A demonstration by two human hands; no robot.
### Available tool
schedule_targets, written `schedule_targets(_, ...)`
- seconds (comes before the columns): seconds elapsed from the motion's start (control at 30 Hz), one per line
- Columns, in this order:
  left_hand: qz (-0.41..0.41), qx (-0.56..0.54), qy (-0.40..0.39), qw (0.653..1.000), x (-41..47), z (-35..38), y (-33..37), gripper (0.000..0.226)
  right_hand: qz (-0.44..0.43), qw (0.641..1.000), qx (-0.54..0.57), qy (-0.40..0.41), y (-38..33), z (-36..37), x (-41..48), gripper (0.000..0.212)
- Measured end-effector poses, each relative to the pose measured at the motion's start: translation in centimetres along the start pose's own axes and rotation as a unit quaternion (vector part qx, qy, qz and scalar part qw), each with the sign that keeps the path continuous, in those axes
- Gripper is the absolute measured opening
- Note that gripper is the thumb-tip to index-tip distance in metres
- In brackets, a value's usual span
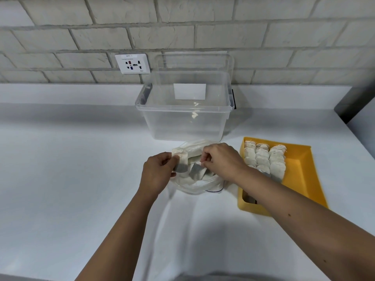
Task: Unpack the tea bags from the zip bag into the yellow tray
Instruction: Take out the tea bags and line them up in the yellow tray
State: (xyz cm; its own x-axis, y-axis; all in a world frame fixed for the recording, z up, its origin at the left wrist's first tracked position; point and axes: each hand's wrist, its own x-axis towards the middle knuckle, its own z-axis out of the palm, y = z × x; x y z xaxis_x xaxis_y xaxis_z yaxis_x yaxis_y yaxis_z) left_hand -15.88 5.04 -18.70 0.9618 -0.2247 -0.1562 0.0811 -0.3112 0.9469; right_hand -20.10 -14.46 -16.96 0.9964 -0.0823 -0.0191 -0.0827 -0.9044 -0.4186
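Over zip bag [195, 184], hands [157, 173] [222, 160] pinch tea bags [181, 163].

A crumpled clear plastic zip bag [199, 186] is laid open just left of a yellow rectangular plastic tray [300, 171], and loose white tea bags are seen inside it. Three rows of overlapping white paper tea bags [263, 159] are lined up along the tray's left side. Over the zip bag, the nearer tea bag [197, 170] is pinched by the right hand [221, 161], and the farther tea bag [181, 162] is gripped by the left hand [156, 173].

White counter [71, 159] bears clear tub [184, 120], zip bag [194, 185], yellow tray [300, 169].
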Motion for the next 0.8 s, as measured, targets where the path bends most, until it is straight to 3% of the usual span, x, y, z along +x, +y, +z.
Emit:
schedule_targets(0.2, -0.006, 0.004, 0.001, 1.000, -0.2, 0.3, 0.2, 0.017, 0.044, 0.998, 0.009, -0.053, 0.5, 1.7, 0.9, 0.018)
schedule_targets(0.3, -0.006, 0.003, 0.003, 1.000, -0.3, 0.2, 0.3, 0.017, 0.078, 0.996, -0.027, -0.038, 0.2, 2.4, 1.4, 0.023)
schedule_targets(0.43, -0.004, 0.000, 0.000, 1.000, -0.5, 0.2, 0.4, 0.018, 0.105, 0.991, -0.077, -0.045, -0.3, 3.1, 1.7, 0.045)
schedule_targets(0.5, -0.006, 0.000, -0.001, 1.000, -0.5, 0.2, 0.3, 0.018, 0.099, 0.991, -0.078, -0.040, -0.3, 3.2, 1.8, 0.041)
schedule_targets(0.63, -0.006, 0.001, 0.002, 1.000, -0.5, 0.3, 0.4, 0.018, 0.071, 0.996, -0.046, 0.002, -0.2, 3.1, 1.6, 0.015)
schedule_targets(0.73, -0.003, 0.003, 0.020, 1.000, -0.6, -0.1, 0.5, 0.019, 0.068, 0.997, -0.024, 0.003, -0.1, 2.3, 0.8, 0.008)
schedule_targets(0.8, 0.000, -0.004, 0.030, 1.000, -0.5, -0.5, 0.6, 0.019, 0.038, 0.998, 0.022, 0.053, 0.0, 0.9, 0.0, 0.007)
